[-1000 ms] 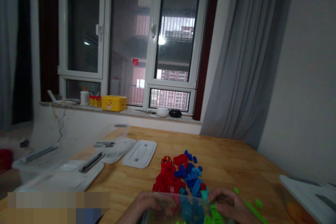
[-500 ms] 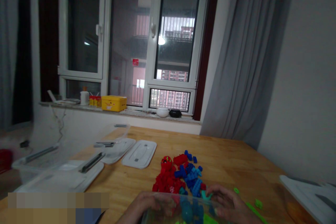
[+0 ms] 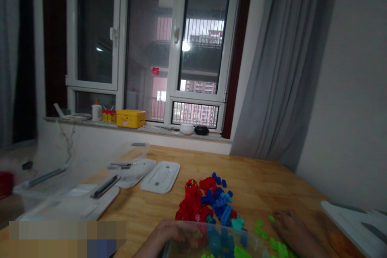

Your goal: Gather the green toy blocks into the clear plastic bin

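Note:
A clear plastic box (image 3: 187,246) at the bottom centre holds blue, red and green pieces. My left hand (image 3: 178,234) is at its left rim, fingers bent over the edge and reaching inside; what the fingertips hold cannot be made out. My right hand (image 3: 292,225) rests on the table right of the box, fingers spread, beside small green pieces (image 3: 278,246). Beyond the box lie a heap of red pieces (image 3: 193,205) and, touching it on the right, blue pieces (image 3: 222,205). A teal piece (image 3: 238,222) sits by the box's far rim.
White lids (image 3: 161,177) and clear boxes with grey handles (image 3: 39,181) stand at the left of the wooden table (image 3: 256,185). Another white-lidded container (image 3: 353,225) is at the right edge. A yellow box (image 3: 131,118) sits on the windowsill.
My right hand has moved right, away from the box and the teal piece, to the green pieces. More green pieces are visible. My left hand has hardly moved.

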A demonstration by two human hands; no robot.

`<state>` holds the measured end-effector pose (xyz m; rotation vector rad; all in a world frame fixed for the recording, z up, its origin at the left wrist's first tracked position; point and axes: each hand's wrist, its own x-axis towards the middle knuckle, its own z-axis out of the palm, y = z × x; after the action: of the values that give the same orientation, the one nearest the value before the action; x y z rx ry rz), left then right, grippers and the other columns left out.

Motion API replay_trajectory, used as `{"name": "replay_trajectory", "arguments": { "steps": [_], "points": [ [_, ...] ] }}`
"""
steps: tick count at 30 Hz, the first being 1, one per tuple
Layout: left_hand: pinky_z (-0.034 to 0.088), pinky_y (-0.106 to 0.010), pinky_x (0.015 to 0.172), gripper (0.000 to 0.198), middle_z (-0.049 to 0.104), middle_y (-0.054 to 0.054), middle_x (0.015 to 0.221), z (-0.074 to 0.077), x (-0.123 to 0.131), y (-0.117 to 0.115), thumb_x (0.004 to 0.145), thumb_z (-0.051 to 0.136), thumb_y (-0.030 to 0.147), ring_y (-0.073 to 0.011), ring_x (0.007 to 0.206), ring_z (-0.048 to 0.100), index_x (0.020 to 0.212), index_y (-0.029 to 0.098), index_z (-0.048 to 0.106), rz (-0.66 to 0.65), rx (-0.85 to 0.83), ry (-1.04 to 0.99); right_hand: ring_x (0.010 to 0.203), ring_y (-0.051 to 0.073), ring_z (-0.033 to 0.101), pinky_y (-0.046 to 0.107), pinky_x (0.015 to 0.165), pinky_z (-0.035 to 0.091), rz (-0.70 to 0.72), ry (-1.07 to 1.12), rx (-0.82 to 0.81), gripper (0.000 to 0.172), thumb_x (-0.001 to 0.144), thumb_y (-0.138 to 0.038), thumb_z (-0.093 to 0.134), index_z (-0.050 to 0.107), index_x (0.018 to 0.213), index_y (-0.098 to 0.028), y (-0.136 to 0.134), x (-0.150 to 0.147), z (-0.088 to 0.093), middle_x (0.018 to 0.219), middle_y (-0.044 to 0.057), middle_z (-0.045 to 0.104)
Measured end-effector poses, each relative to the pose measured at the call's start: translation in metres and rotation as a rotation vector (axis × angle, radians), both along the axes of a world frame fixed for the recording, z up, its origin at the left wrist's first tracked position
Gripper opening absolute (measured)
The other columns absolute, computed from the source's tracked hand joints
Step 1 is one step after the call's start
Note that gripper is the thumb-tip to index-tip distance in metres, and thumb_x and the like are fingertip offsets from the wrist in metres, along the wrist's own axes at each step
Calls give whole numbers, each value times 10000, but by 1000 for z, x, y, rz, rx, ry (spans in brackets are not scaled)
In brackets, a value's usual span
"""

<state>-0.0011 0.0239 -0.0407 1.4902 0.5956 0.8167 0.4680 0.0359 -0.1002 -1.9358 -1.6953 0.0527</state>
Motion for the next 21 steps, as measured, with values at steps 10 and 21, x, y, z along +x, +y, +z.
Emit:
{"name": "replay_trajectory", "arguments": {
  "steps": [10, 21],
  "points": [
    [502, -397, 885, 427, 837, -69, 960, 10, 1, -6, 744, 496, 188, -319, 936, 711, 991, 162, 842, -8, 6, 6, 901, 323, 745, 368, 767, 549, -3, 99, -98, 241, 745, -430, 542, 699, 688, -256, -8, -6, 9, 782, 73, 790],
    [508, -359, 821, 417, 837, -75, 921, 25, 2, -14, 707, 492, 191, -284, 860, 716, 916, 132, 848, 10, -3, -7, 804, 295, 728, 349, 729, 520, 18, 87, -77, 175, 667, -373, 594, 707, 714, -248, -8, -5, 12, 747, 61, 777]
  ]
}}
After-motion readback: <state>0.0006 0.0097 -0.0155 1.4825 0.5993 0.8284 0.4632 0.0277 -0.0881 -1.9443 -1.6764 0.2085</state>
